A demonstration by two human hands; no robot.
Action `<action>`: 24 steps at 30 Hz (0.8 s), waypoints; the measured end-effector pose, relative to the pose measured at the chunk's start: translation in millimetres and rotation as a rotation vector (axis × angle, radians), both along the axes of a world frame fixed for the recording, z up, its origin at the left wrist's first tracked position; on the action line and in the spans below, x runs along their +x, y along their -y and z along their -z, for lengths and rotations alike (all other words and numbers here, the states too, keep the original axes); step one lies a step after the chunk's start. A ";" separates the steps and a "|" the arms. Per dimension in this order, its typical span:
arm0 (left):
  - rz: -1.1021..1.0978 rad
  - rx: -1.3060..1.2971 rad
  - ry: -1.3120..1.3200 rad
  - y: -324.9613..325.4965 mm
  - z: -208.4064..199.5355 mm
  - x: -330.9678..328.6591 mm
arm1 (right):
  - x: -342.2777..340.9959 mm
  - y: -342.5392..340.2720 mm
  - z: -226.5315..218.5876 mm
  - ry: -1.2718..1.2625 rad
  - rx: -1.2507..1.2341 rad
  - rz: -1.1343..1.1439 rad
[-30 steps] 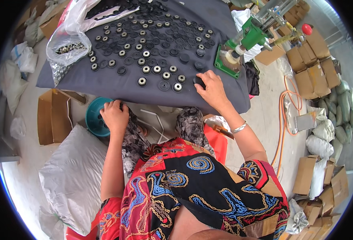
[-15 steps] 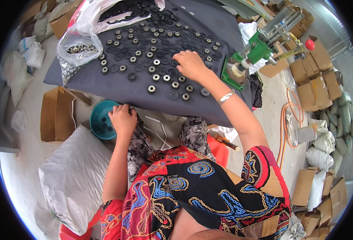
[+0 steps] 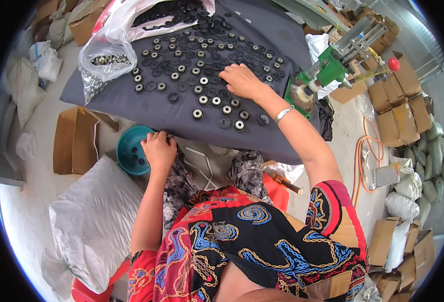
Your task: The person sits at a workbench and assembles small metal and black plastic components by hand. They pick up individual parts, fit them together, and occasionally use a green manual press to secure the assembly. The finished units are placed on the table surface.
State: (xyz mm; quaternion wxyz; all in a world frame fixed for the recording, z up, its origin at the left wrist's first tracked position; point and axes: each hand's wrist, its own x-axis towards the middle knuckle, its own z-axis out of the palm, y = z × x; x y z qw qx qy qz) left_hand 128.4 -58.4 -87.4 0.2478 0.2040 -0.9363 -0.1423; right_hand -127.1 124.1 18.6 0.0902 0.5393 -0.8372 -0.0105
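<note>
Over the dark cloth, my right hand point(image 3: 242, 81) is bent down with its fingers curled among the black wheels. Whatever its fingertips pinch is hidden beneath them. My left hand point(image 3: 159, 150) is closed at the table's near edge, beside a teal bowl point(image 3: 118, 152) with several black pieces in it. What the left fingers hold cannot be made out. Black wheels with shiny metal bearings point(image 3: 215, 101) in their centres lie spread in front of my right hand. Mixed among them are plain black discs point(image 3: 223, 122) without bearings.
A plastic bag of metal bearings point(image 3: 109, 60) and a white bag of black pieces point(image 3: 169, 19) are on the table's left and far side. A green hand press point(image 3: 327, 68) stands at the right edge. A cardboard box point(image 3: 75, 143) and a large white sack point(image 3: 94, 221) are at lower left.
The whole view has shifted slightly. My right hand has moved a little nearer and leftward over the wheels; my left hand stays by the bowl.
</note>
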 end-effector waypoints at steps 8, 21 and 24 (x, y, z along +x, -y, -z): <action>-0.005 0.011 -0.017 1.4 -0.2 0.1 | -9.2 2.4 -10.5 0.179 0.139 0.084; 0.003 0.008 -0.011 0.2 -2.5 2.4 | 88.3 -113.0 -22.4 0.300 -0.710 0.367; 0.009 0.001 0.023 -2.1 -0.8 0.3 | 110.0 -144.5 6.1 0.281 -0.684 0.513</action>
